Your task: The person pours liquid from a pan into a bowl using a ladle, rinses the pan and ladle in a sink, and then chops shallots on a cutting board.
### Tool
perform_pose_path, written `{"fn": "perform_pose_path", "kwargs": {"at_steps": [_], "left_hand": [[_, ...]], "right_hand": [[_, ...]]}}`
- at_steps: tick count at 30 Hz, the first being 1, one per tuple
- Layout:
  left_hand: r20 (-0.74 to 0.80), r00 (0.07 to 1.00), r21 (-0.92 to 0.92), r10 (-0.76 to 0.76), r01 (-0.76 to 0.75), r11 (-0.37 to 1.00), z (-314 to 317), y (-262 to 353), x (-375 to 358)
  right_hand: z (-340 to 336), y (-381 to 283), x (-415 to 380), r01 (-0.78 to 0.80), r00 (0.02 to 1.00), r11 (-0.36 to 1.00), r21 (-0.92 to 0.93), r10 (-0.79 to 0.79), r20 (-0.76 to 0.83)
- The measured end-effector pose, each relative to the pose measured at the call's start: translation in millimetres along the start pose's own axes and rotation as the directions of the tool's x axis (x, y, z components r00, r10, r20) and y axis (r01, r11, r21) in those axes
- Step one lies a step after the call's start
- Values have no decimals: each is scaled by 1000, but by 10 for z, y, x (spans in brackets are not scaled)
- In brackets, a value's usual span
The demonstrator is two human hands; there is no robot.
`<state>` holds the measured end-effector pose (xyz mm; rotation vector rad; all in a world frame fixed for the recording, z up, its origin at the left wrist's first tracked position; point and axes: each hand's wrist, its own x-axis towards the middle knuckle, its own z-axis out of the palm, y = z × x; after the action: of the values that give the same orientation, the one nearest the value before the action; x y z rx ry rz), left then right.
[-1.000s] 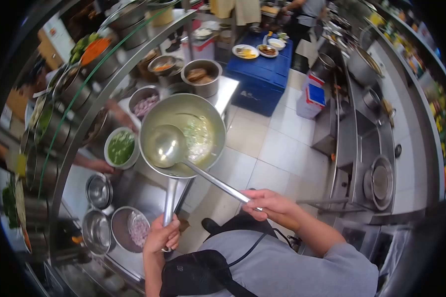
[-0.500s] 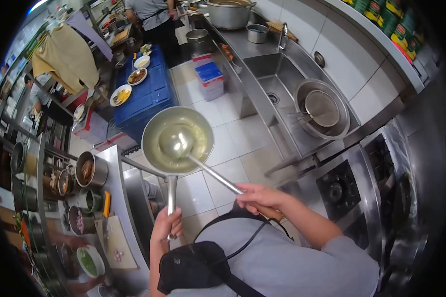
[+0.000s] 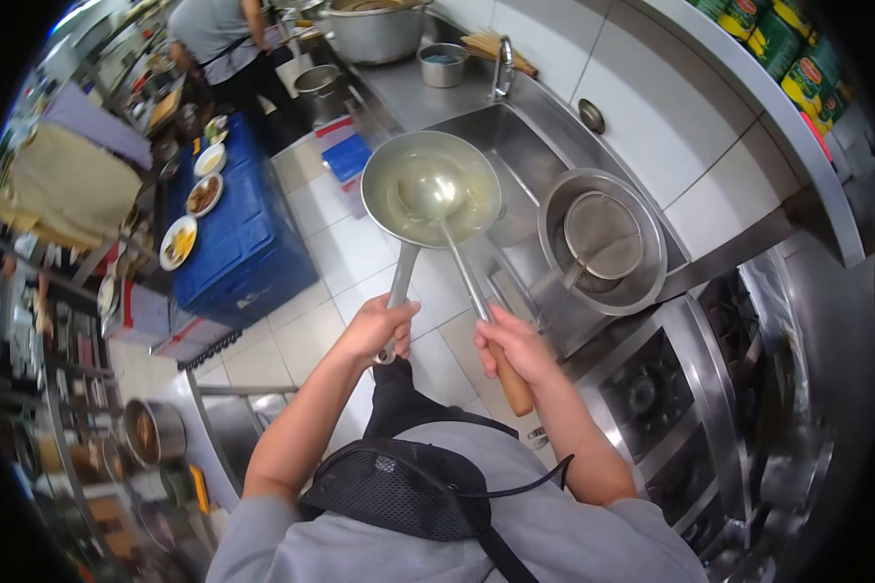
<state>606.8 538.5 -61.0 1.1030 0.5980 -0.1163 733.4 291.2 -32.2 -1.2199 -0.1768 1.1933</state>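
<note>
My left hand (image 3: 381, 327) is wrapped round the metal handle of a frying pan (image 3: 372, 185), held up in front of me above the floor. Pale, yellowish liquid lies in the pan. My right hand (image 3: 515, 347) grips the wooden end of a long-handled ladle (image 3: 469, 277). The ladle's round bowl rests within the pan, overlapping the liquid. Beyond the pan's right side is the steel sink (image 3: 515, 146), and beside that a large metal basin (image 3: 654, 233) with a mesh strainer (image 3: 603, 233) in it.
A gas stove (image 3: 642, 389) stands to my right. At the left, a blue chest (image 3: 253, 233) bears several plates of food. A person (image 3: 219, 44) stands at the far counter near a big pot (image 3: 379, 34). Steel shelving with pots (image 3: 156, 432) runs along the lower left.
The pan and ladle have moved right, toward the sink, with both hands still holding them. My view has turned right, and the ladle handle now points more toward me.
</note>
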Motion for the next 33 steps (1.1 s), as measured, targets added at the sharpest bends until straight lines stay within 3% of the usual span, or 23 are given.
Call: {"fn": "perform_pose_path", "kwargs": {"at_steps": [5, 9, 11, 15, 18, 23, 28, 33], "left_hand": [[152, 984, 23, -98, 96, 995, -199, 375, 1321], [250, 947, 48, -200, 195, 980, -280, 654, 2309], [264, 939, 76, -221, 208, 975, -249, 856, 2663], [295, 897, 182, -328, 284, 941, -250, 951, 3369], [244, 894, 220, -376, 327, 919, -222, 969, 3811], [173, 891, 159, -421, 396, 904, -194, 805, 4353], [106, 876, 100, -471, 462, 881, -59, 696, 4770], [153, 818, 146, -554, 536, 831, 125, 607, 4958]], "right_hand": [[-231, -72, 890, 66, 946, 997, 47, -47, -320], [-325, -273, 1568, 115, 912, 984, 139, -49, -407], [-253, -489, 1905, 165, 841, 967, 192, -36, -539], [-378, -752, 2412, 180, 757, 968, 173, -24, -653], [-597, -876, 2723, 183, 745, 951, 249, 31, -666], [-919, -942, 3128, 42, 760, 956, 292, 159, -630], [-1128, -974, 3440, 62, 788, 947, 315, 147, -597], [-1281, -1086, 3614, 55, 809, 942, 330, 152, -567]]}}
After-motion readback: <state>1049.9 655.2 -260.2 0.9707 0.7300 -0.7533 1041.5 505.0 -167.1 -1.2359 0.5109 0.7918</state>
